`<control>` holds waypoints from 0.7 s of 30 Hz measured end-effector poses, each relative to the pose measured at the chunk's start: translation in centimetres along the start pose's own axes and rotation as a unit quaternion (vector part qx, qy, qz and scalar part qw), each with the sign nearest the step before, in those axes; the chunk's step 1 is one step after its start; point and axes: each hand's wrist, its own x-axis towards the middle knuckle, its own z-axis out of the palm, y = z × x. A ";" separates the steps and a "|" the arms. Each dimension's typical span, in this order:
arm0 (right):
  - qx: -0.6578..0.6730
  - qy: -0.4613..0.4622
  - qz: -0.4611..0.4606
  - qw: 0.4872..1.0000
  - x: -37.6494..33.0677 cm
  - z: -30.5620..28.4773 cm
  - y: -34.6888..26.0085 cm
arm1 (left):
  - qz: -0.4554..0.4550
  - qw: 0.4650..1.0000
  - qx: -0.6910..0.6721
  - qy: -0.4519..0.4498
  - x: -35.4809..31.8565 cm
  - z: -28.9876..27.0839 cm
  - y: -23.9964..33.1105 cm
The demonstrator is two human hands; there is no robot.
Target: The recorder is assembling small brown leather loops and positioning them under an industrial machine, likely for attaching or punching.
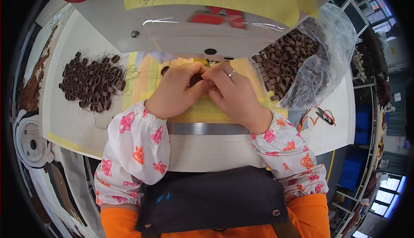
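Note:
My left hand (176, 90) and my right hand (236, 95) meet fingertip to fingertip just below the white sewing machine head (172, 35). Both are closed in a pinch on a small dark brown band loop (195, 79), mostly covered by the fingers. A ring is on one finger of the right hand. Close by the left hand's knuckles lies another brown loop (164, 70). To the left is a pile of brown loops (92, 82) with loose thread ends trailing from it. More brown loops (286, 61) fill a clear plastic bag (319, 76) on the right.
Thread snips (325, 116) with an orange cord lie at the table's right side. Yellow tape and a metal strip (207, 128) cross the work surface (202, 147) before me. A white fan (32, 141) stands at the left; shelving with blue bins (355, 167) is at the right.

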 end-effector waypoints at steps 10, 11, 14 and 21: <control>0.056 0.022 0.092 0.994 -0.1 -0.1 0.3 | 0.001 0.999 0.028 0.023 0.4 0.1 -0.7; 0.088 0.039 0.131 0.987 0.1 -0.3 0.2 | -0.007 0.999 0.007 0.039 0.4 0.4 -0.8; 0.145 0.040 0.217 0.964 0.5 -0.8 0.3 | -0.008 0.997 -0.031 0.065 0.4 0.7 -1.6; 0.061 0.061 0.195 0.977 0.6 -0.7 1.2 | -0.036 0.993 0.079 0.079 1.1 0.8 -1.3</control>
